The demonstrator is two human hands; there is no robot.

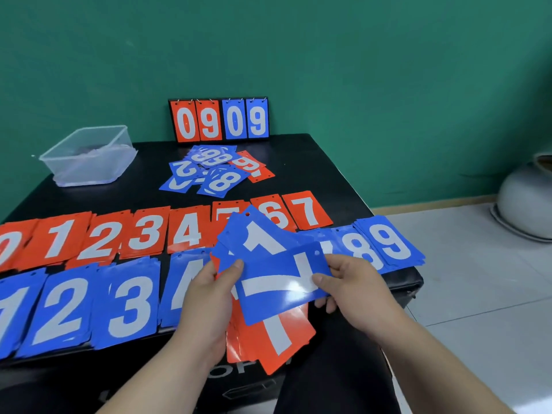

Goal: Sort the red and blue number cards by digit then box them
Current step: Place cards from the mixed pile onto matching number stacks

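Note:
Red number cards (149,234) lie in a row from 0 to 7 across the black table (328,162). In front of them runs a row of blue number cards (128,306), with 8 and 9 at the right end. My left hand (206,300) grips a fanned stack of blue and red cards (257,234) above the front edge. My right hand (349,288) pinches a blue card with a 7 (277,285) by its right end, over that stack. A loose unsorted pile of cards (215,171) sits behind the rows.
A clear plastic box (89,156) stands at the table's back left corner. A small scoreboard showing 0909 (219,119) leans against the green wall. A grey round pot (525,201) sits on the tiled floor to the right.

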